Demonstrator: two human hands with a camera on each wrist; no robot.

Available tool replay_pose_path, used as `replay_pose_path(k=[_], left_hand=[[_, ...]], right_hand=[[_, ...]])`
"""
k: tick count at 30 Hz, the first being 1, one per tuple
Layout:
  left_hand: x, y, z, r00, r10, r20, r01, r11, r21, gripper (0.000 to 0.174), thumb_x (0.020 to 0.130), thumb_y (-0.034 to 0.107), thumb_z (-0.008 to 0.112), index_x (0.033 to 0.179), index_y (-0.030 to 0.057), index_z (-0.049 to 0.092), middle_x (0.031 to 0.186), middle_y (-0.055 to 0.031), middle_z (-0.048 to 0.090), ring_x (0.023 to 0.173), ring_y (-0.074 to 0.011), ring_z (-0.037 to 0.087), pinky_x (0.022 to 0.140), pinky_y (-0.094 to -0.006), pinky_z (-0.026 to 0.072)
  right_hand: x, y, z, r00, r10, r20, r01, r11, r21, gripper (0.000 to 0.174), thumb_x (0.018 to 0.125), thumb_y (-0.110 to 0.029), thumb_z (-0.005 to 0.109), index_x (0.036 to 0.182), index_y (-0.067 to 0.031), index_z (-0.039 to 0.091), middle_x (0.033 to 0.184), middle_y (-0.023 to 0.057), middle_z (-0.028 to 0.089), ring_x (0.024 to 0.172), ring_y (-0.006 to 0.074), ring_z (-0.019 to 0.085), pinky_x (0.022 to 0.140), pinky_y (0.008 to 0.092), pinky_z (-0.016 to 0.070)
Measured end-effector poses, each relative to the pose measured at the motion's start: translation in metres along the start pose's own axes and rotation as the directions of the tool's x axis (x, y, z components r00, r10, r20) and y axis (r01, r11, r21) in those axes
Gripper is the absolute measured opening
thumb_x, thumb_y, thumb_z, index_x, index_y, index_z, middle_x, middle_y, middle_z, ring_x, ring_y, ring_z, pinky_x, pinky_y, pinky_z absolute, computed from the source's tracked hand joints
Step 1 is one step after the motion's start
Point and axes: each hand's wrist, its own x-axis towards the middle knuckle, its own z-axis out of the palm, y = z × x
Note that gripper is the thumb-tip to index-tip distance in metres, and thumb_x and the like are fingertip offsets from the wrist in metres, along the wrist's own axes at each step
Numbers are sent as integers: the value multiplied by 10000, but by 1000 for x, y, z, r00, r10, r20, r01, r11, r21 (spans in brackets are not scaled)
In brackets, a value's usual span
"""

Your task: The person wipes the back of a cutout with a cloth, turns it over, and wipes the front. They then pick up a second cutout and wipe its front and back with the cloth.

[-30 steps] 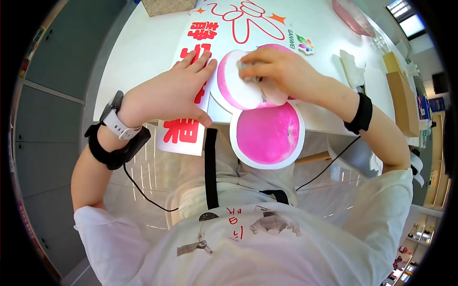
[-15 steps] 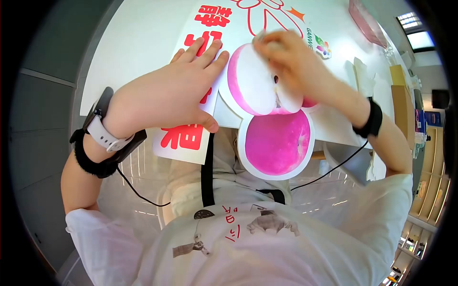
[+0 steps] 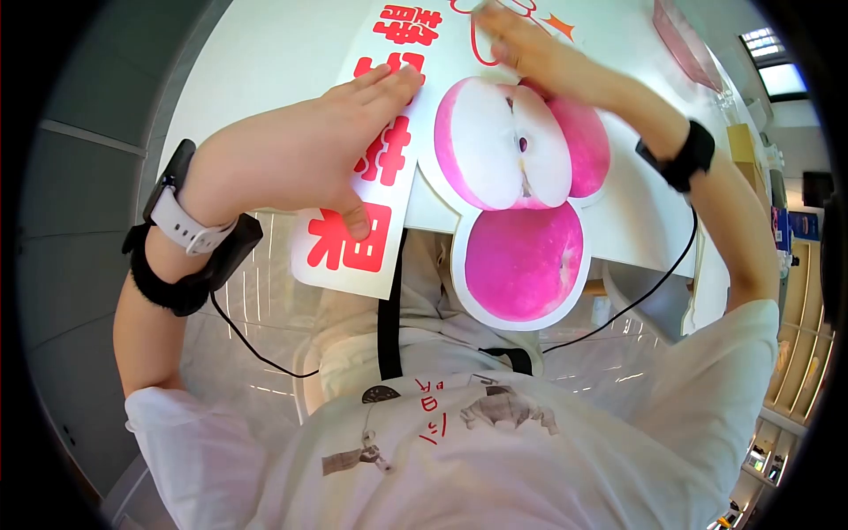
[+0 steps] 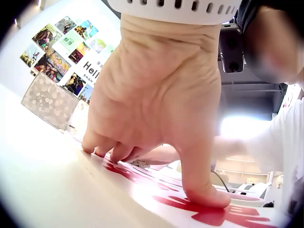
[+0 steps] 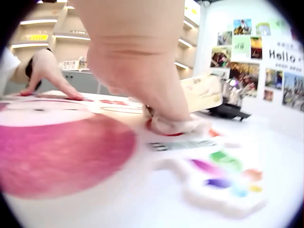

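A white cut-out sign board with large red characters and printed pink apples lies on the white table, its near end overhanging the edge. My left hand presses on the red characters with fingers spread and thumb out to the side. Over the far part of the board, my right hand is at the red line drawing. In the right wrist view, its fingers hold a crumpled white wipe against the printed surface. A colourful flower logo is near that hand.
A translucent pink container stands at the far right of the table. Cardboard is beyond the right forearm. A beige patterned box sits at the back in the left wrist view. Thin cables hang from both wrists.
My right hand has moved from the sliced apple print to the line drawing farther up the board. The left hand stays on the characters. The board sits slightly farther right in view.
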Motion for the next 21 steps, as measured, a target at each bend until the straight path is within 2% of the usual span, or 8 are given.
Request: replay_pose_path(k=[2, 6, 10, 12, 13, 16, 18, 21], left_hand=[[-2, 2, 0, 999, -26, -24, 25, 999, -47, 1191, 503, 45, 850, 1470, -8, 157, 1525, -204, 195, 1430, -332, 148, 1128, -368, 287], [-3, 0, 5, 999, 0, -45, 0, 1000, -9, 1193, 508, 17, 840, 1470, -16, 136, 1520, -201, 209, 1426, -333, 159, 1115, -358, 313], [-2, 0, 6, 999, 13, -41, -12, 1000, 21, 1183, 512, 0, 831, 1468, -21, 135, 1515, -207, 220, 1424, -327, 168, 1111, -353, 321], [0, 0, 2, 999, 7, -53, -6, 1000, 11, 1187, 508, -5, 830, 1468, -21, 133, 1511, -217, 222, 1421, -325, 181, 1106, -350, 326], [0, 0, 2, 998, 1, -62, -1, 1000, -1, 1193, 503, -8, 830, 1469, -21, 129, 1508, -225, 224, 1418, -325, 191, 1099, -347, 333], [0, 5, -7, 994, -106, 19, 107, 990, -96, 1227, 485, -14, 830, 1475, -14, 105, 1502, -241, 230, 1408, -332, 223, 1074, -341, 356], [0, 7, -7, 990, -137, 20, 139, 982, -125, 1253, 472, -17, 830, 1479, -8, 84, 1499, -246, 237, 1402, -338, 240, 1057, -338, 369], [-1, 7, 1, 993, -116, -20, 113, 987, -116, 1282, 460, -22, 829, 1484, 0, 59, 1496, -246, 248, 1400, -341, 247, 1045, -337, 376]], right_hand=[[-23, -61, 12, 972, -218, 89, 227, 968, -110, 546, 927, -276, 531, 1390, -34, 376, 1462, 169, 333, 1323, 331, 351, 1108, 415, 278], [-56, -130, 2, 913, -223, 341, 248, 968, -31, 653, 827, -153, 587, 1428, -107, 337, 1471, 127, 325, 1320, 327, 359, 1072, 484, 298], [-14, -41, -8, 973, -185, 141, 175, 981, 83, 388, 922, -212, 488, 1250, -6, 523, 1416, 206, 404, 1331, 346, 348, 1094, 400, 283], [20, 17, -22, 947, 122, 296, -96, 990, -99, 625, 888, -169, 454, 1469, -50, 256, 1501, 165, 278, 1395, 266, 256, 1145, 382, 206], [37, 49, -19, 967, 117, 225, -115, 993, -19, 732, 904, -439, 570, 1493, -170, 229, 1532, 238, 149, 1449, 282, 96, 1161, 283, 55], [42, 31, 21, 934, -303, 189, 356, 757, -547, 465, 972, -282, 407, 1356, -19, 416, 1456, 208, 337, 1330, 327, 357, 1106, 405, 268], [10, -72, 5, 965, -191, 180, 216, 968, -130, 556, 969, -344, 410, 1429, -49, 308, 1486, 178, 294, 1352, 321, 322, 1120, 427, 248], [-16, -76, 22, 954, -273, 124, 297, 917, -267, 588, 963, -382, 407, 1443, -65, 288, 1504, 150, 271, 1384, 309, 265, 1132, 476, 216]])
